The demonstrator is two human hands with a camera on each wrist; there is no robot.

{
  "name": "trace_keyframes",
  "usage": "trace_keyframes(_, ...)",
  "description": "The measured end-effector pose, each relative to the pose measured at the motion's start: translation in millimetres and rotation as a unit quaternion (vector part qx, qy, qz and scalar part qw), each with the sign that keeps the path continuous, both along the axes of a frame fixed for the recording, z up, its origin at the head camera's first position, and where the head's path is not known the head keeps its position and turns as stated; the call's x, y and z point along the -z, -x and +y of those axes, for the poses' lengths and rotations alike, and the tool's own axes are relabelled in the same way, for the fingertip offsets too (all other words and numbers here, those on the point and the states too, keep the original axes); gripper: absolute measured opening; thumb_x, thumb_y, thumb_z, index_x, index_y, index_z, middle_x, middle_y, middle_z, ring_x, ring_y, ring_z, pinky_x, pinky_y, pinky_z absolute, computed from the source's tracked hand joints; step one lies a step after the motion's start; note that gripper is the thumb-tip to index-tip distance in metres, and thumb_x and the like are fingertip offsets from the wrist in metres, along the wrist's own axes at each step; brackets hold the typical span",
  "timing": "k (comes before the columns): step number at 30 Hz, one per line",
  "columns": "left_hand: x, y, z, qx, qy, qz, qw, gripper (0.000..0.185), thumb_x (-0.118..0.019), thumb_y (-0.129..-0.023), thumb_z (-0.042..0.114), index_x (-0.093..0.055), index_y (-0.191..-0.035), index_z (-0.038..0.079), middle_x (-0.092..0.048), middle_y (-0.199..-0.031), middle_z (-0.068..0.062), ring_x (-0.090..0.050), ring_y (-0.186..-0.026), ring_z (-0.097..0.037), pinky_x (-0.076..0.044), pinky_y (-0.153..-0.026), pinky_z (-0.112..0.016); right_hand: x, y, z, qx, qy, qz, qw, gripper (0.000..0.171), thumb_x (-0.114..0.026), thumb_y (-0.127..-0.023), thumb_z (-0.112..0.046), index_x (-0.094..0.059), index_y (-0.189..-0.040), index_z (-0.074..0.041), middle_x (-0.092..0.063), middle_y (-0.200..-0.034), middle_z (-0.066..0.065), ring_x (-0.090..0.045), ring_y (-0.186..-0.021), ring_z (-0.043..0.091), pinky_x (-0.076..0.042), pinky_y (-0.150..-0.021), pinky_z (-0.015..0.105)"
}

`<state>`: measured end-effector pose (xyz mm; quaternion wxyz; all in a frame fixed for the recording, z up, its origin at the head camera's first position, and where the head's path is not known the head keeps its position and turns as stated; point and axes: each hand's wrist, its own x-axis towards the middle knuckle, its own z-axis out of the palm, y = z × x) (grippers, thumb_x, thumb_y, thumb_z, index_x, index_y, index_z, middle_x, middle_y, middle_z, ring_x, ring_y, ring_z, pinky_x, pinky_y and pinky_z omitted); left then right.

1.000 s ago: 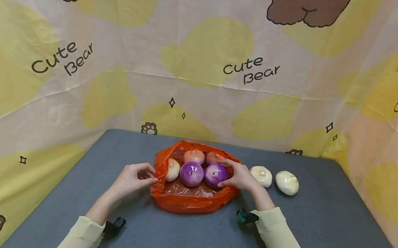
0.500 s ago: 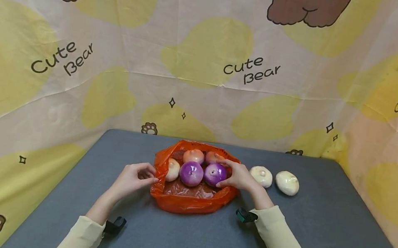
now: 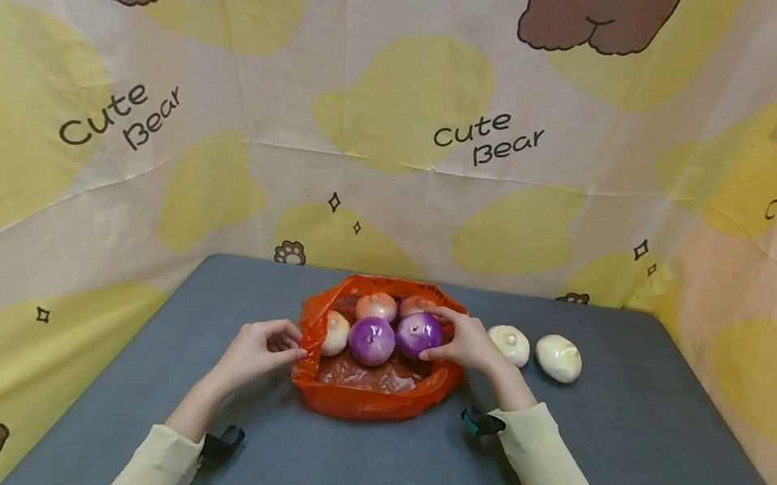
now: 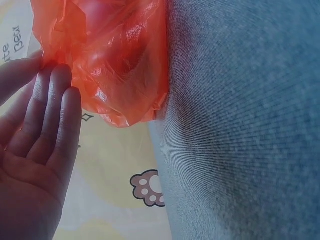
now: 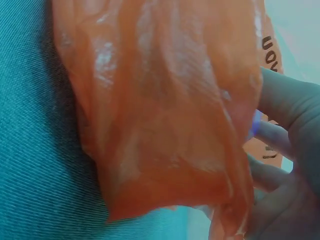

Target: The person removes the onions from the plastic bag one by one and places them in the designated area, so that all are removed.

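Observation:
An orange-red plastic bag stands with its mouth wide on the table. Inside lie a purple onion, a second purple onion, two orange-brown onions at the back, and a pale onion at the left. My left hand pinches the bag's left rim between thumb and fingers; the left wrist view shows the plastic at the fingertips. My right hand reaches over the right rim and grips the right purple onion, thumb in front and fingers behind. In the right wrist view the bag hides most of that onion.
Right of the bag, a white onion and another white onion lie on the grey table. A printed cloth hangs behind and along the sides of the table.
Hands, bag and onions hold nearly the same places. The whole head view has shifted very slightly.

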<state>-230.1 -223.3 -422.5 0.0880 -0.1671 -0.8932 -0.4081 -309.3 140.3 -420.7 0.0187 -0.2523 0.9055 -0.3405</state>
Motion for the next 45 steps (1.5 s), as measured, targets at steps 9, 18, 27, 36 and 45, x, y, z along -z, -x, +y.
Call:
trace_keyframes(9,1.8,0.7,-0.5,0.007,-0.005,0.006,0.9999,0.013,-0.076,-0.081,0.027,-0.068,-0.087,0.02,-0.068,-0.079,0.006,-0.063,-0.07,-0.007,-0.052,-0.064,-0.024,-14.0,-7.2,1.3,0.006,0.013,0.006,1.0,0.076,-0.084,-0.069,-0.036,-0.052,-0.135,-0.017,-0.064,-0.121,0.012,-0.059,-0.111,0.028,-0.05,-0.09,0.045)
trace_keyframes(18,0.6,1.7,-0.6,0.011,-0.008,0.006,0.9999,0.014,-0.076,-0.081,0.029,-0.068,-0.088,0.02,-0.068,-0.079,0.006,-0.063,-0.071,-0.007,-0.052,-0.065,-0.024,-31.2,-15.0,7.9,0.008,0.022,0.005,1.0,0.075,-0.083,-0.068,-0.042,-0.053,-0.133,-0.018,-0.064,-0.12,0.011,-0.06,-0.108,0.028,-0.051,-0.088,0.045)
trace_keyframes(27,1.2,1.7,0.2,0.014,-0.005,0.006,0.9999,0.015,-0.075,-0.081,0.031,-0.068,-0.089,0.021,-0.069,-0.08,0.006,-0.063,-0.071,-0.006,-0.052,-0.065,-0.023,-43.3,-23.5,19.1,0.013,0.009,0.025,1.0,0.078,-0.081,-0.069,-0.047,-0.052,-0.134,-0.016,-0.065,-0.119,0.009,-0.062,-0.104,0.026,-0.05,-0.089,0.046)
trace_keyframes(36,0.6,1.0,-0.3,0.013,-0.006,0.007,0.9999,0.015,-0.075,-0.081,0.032,-0.067,-0.088,0.021,-0.068,-0.08,0.006,-0.063,-0.072,-0.007,-0.052,-0.066,-0.023,-51.2,-30.1,37.6,0.023,0.032,0.018,0.999,0.076,-0.081,-0.071,-0.044,-0.052,-0.134,-0.015,-0.063,-0.121,0.015,-0.066,-0.101,0.029,-0.053,-0.085,0.042)
trace_keyframes(45,1.7,2.5,-0.2,0.015,-0.008,0.001,0.9998,0.015,-0.075,-0.081,0.032,-0.067,-0.088,0.02,-0.068,-0.08,0.006,-0.063,-0.072,-0.007,-0.052,-0.066,-0.023,-54.1,-36.2,58.6,0.048,0.044,0.033,0.997,0.074,-0.081,-0.071,-0.043,-0.052,-0.133,-0.015,-0.063,-0.12,0.017,-0.067,-0.098,0.03,-0.055,-0.082,0.042)
